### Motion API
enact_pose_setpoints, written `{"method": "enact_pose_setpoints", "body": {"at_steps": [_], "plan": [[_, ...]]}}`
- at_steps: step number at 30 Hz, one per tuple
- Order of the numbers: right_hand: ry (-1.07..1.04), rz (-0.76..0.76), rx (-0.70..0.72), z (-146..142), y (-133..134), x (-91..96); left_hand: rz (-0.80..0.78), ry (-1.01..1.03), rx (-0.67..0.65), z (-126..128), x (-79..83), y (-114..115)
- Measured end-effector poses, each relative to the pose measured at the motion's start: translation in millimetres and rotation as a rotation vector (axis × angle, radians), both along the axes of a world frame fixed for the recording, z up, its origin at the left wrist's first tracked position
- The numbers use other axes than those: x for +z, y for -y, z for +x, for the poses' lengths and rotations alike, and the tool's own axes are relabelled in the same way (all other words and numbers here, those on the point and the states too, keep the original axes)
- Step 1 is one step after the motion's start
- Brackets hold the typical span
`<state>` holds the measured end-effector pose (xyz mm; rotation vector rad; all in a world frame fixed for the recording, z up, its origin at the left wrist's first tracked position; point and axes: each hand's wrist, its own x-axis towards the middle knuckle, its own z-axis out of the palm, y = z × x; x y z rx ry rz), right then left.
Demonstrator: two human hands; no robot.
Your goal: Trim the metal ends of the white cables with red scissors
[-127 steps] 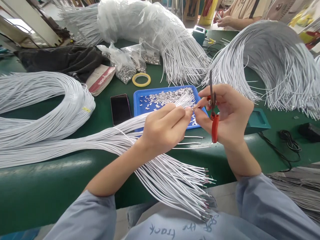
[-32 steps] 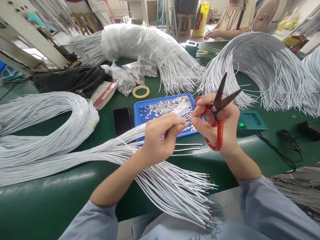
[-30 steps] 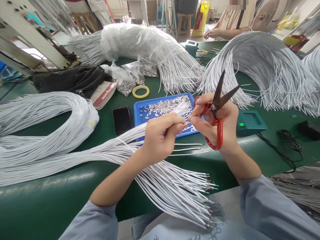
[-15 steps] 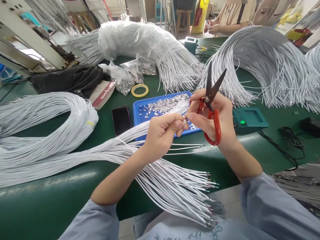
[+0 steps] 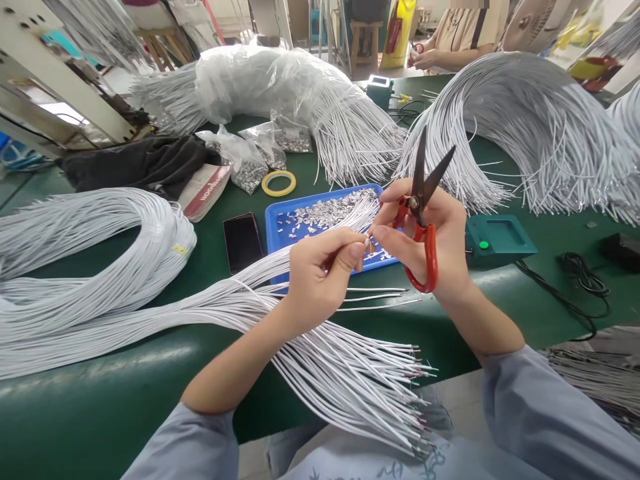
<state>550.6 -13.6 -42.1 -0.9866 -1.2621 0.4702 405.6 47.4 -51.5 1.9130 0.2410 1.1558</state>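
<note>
My left hand (image 5: 323, 277) pinches a white cable (image 5: 367, 241) close to its end, where thin coloured strands show. Just right of it, the thumb and forefinger of my right hand (image 5: 430, 247) meet at those strands. That same hand carries red-handled scissors (image 5: 419, 200), hooked on the fingers with the dark blades apart and pointing up. Beneath both hands lies a blue tray (image 5: 273, 233) with small silvery metal pieces (image 5: 325, 212) and white cable ends. A fanned bundle of white cables (image 5: 350, 360) runs under my left forearm, its stripped ends toward my lap.
Large cable bundles (image 5: 540, 113) stand at the back, one wrapped in clear plastic (image 5: 250, 80). A phone (image 5: 243, 243), yellow tape roll (image 5: 279, 183) and bags of metal pieces (image 5: 247, 167) lie left of centre. A green device (image 5: 505, 237) sits at right. Another person (image 5: 465, 40) works opposite.
My left hand has drawn slightly left, and the fingertips of the two hands are a little farther apart. More of the thin strands shows between them. The scissors stay in my right hand.
</note>
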Motion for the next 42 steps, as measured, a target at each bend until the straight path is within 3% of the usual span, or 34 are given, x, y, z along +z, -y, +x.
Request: {"method": "enact_pose_setpoints", "body": {"at_steps": [8, 19, 28, 38, 42], "plan": [[0.055, 0.004, -0.034, -1.7, -0.7, -0.9, 0.216, 0.082, 0.093, 1.5, -3.3, -1.7], [-0.037, 0.067, 0.067, -1.1, -2.1, 0.7, 0.336, 0.084, 0.17, 1.0, -1.3, -2.1], [0.006, 0.078, 0.033, -0.9, -2.0, -1.7, 0.437, 0.101, 0.236, 0.5, -3.9, -3.3], [0.002, 0.12, -0.043, -2.0, -1.0, -0.7, 0.357, 0.061, 0.268, 1.8, -5.2, -5.7], [0.007, 0.085, -0.071, -2.3, -1.8, -0.1, 0.227, 0.047, 0.244, 2.4, -5.7, -7.3]]}}
